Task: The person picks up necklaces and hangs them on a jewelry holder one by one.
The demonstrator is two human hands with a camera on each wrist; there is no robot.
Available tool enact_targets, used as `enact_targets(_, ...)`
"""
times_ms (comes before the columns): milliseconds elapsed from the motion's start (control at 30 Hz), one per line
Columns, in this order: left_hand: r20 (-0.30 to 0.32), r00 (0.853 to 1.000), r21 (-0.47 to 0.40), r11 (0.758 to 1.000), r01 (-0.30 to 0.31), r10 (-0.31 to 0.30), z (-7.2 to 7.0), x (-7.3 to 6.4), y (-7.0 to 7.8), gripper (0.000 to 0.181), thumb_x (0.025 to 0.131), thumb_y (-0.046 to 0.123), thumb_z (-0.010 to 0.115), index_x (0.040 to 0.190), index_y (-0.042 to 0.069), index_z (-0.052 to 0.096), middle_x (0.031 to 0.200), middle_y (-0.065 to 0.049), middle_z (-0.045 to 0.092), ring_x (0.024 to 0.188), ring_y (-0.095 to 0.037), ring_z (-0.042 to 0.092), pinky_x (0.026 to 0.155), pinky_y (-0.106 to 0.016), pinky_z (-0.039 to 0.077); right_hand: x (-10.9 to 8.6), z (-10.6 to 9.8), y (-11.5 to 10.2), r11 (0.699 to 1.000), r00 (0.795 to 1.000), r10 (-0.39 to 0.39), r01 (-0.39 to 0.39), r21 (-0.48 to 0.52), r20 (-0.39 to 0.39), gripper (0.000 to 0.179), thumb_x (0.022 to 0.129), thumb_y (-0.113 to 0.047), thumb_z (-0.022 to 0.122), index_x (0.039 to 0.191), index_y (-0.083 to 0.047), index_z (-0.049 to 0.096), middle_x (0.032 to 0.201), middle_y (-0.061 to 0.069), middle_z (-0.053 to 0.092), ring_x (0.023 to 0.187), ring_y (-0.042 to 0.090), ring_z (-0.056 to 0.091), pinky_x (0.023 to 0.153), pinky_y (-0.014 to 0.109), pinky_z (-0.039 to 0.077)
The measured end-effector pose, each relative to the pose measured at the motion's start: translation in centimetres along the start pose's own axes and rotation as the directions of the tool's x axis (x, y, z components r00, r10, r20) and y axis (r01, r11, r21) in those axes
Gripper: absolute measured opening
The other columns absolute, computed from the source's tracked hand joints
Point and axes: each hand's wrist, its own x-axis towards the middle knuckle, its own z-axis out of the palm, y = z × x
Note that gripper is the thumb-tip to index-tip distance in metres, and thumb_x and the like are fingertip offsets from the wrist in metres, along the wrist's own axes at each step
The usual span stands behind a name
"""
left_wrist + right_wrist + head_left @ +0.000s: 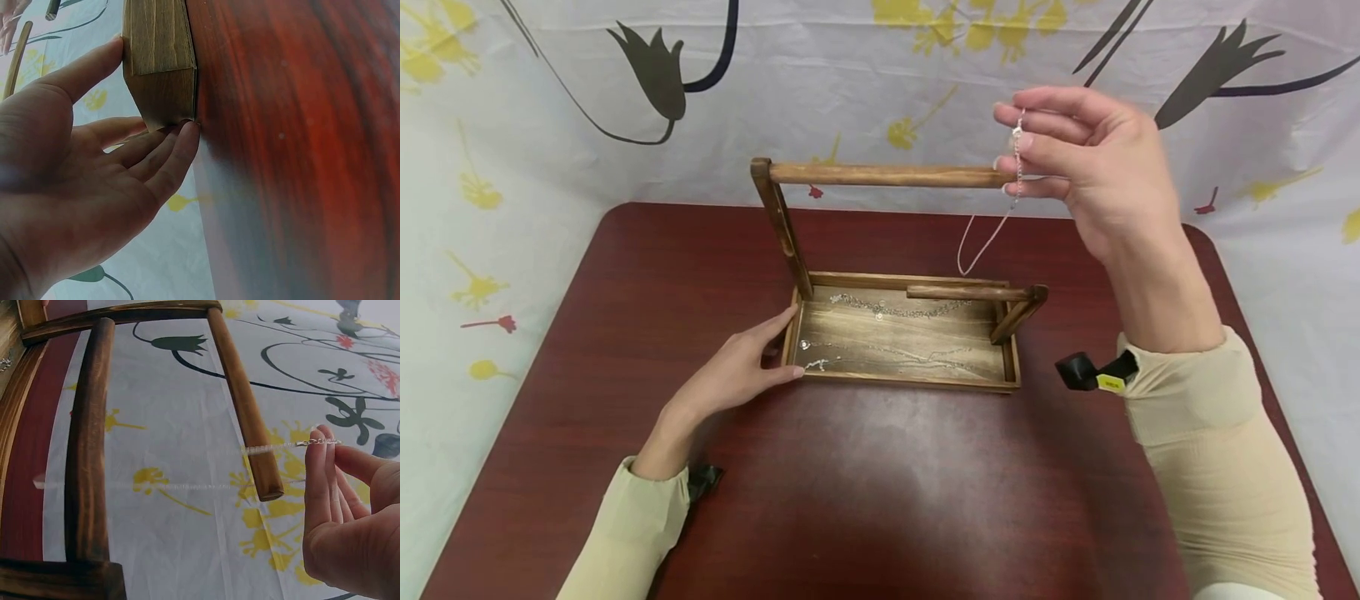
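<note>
Right hand [1105, 158] raised above the tray's right end, thumb and fingertips pinched on a silver chain [1017, 158]. From there the chain hangs in a narrow loop, its low end dangling above the tray's back rim. One strand crosses the upper bar [887, 174] close to that bar's free right end; I cannot tell whether the loop goes right round the wood.

Left hand [733, 367] grips the tray [910, 384] at its left end, thumb at the front corner, fingers spread along the short side and touching near the bottom edge.

A left post [784, 229] carries the upper bar; a shorter right post [1018, 315] carries the lower bar [970, 293], whose free end points left. Inside the tray lie a cluster of necklaces [917, 313] along the back and thinner necklaces [880, 350] nearer the front.

Below everything is a dark red table [880, 483], with a pale cloth [820, 92] of yellow blots and grey flowers behind. Beige sleeves [1202, 450] cover both forearms.
</note>
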Motion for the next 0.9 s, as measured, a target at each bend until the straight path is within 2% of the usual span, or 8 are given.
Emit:
enact_targets(100, 0.003, 1.000, -0.008, 1.000, -0.002, 0.002, 0.0, 0.1, 0.0, 0.090, 0.089, 0.032, 0.076, 0.160, 0.016, 0.022, 0.160, -0.008, 0.029, 0.130, -0.027, 0.052, 0.108, -0.046, 0.043, 0.2, 0.3, 0.3, 0.999, 1.000, 0.003, -0.003, -0.039, -0.001, 0.042, 0.078, 0.013, 0.077, 0.117, 0.010, 0.065, 0.112, 0.025, 0.069, 0.067, 0.032, 0.072, 0.059, 0.038, 0.061)
enact_targets(300, 0.001, 1.000, 0.013, 1.000, -0.005, 0.005, -0.1, 0.3, -0.1, 0.091, 0.089, 0.031, 0.077, 0.159, 0.013, 0.022, 0.160, -0.011, 0.030, 0.139, -0.029, 0.041, 0.112, -0.048, 0.037, 0.3, 1.1, 0.8, 0.990, 1.000, -0.006, 0.004, -0.143, -0.014, 0.041, 0.077, 0.012, 0.078, 0.116, 0.009, 0.066, 0.109, 0.023, 0.070, 0.063, 0.028, 0.068, 0.056, 0.033, 0.060)
enact_targets(433, 0.002, 1.000, 0.013, 1.000, -0.006, 0.006, -0.1, 0.2, -0.1, 0.091, 0.089, 0.031, 0.077, 0.159, 0.013, 0.022, 0.160, -0.010, 0.029, 0.141, -0.029, 0.038, 0.113, -0.048, 0.036, 0.2, 1.5, 1.2, 0.977, 0.999, -0.028, 0.023, -0.212, -0.018, 0.038, 0.076, 0.010, 0.079, 0.113, 0.005, 0.069, 0.105, 0.021, 0.071, 0.063, 0.028, 0.068, 0.056, 0.032, 0.060)
enact_targets(700, 0.005, 1.000, 0.013, 1.000, -0.005, 0.005, 0.0, 0.2, 0.0, 0.090, 0.090, 0.031, 0.076, 0.159, 0.014, 0.022, 0.160, -0.009, 0.029, 0.141, -0.028, 0.039, 0.113, -0.049, 0.036, 0.2, 2.6, 2.1, 0.953, 0.998, -0.060, 0.052, -0.300, -0.019, 0.033, 0.076, 0.006, 0.081, 0.107, 0.003, 0.072, 0.098, 0.019, 0.072, 0.063, 0.026, 0.069, 0.054, 0.030, 0.059)
enact_targets(900, 0.005, 1.000, 0.011, 1.000, -0.003, 0.003, -0.1, 0.1, 0.1, 0.090, 0.090, 0.031, 0.076, 0.159, 0.014, 0.022, 0.160, -0.009, 0.029, 0.141, -0.028, 0.038, 0.113, -0.048, 0.036, 0.0, 3.2, 2.6, 0.934, 0.998, -0.064, 0.054, -0.353, -0.017, 0.032, 0.075, 0.002, 0.084, 0.105, 0.000, 0.073, 0.097, 0.016, 0.072, 0.055, 0.022, 0.065, 0.046, 0.027, 0.054)
